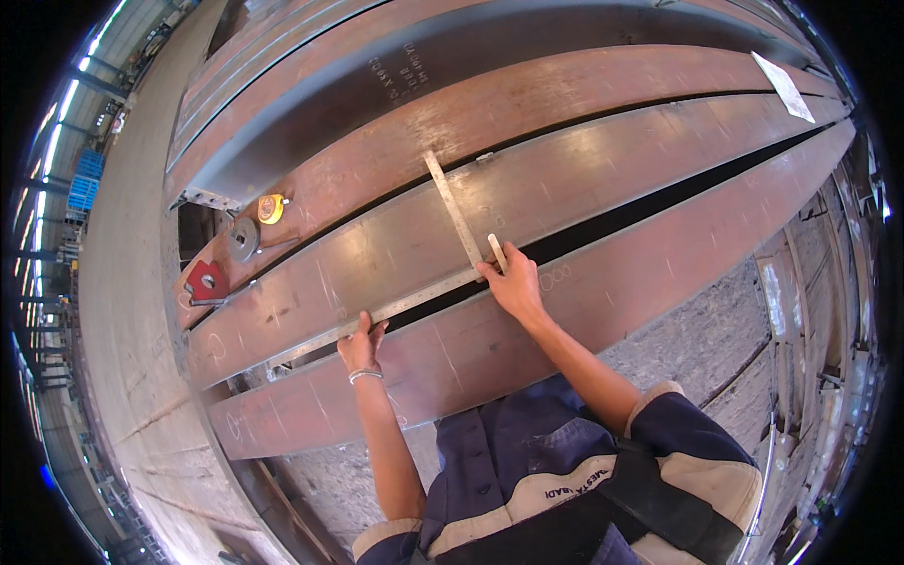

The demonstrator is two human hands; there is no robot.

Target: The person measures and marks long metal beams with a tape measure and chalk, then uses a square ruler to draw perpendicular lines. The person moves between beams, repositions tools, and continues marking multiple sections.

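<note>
A steel framing square lies on the middle rusty steel beam. Its short arm crosses the beam's face, and its long arm runs along the beam's near edge. My left hand is closed on the long arm, thumb on top, with a bracelet at the wrist. At the square's corner is my right hand, fingers pinching a pale, flat chalk stick that points up and away. Those fingers also touch the corner. Chalk strokes and scribbles mark the beams.
A yellow tape measure, a grey disc and a red magnetic welding holder sit at the left end of the beam behind. Dark gaps separate the beams. A white paper lies far right. The nearest beam lies before my body.
</note>
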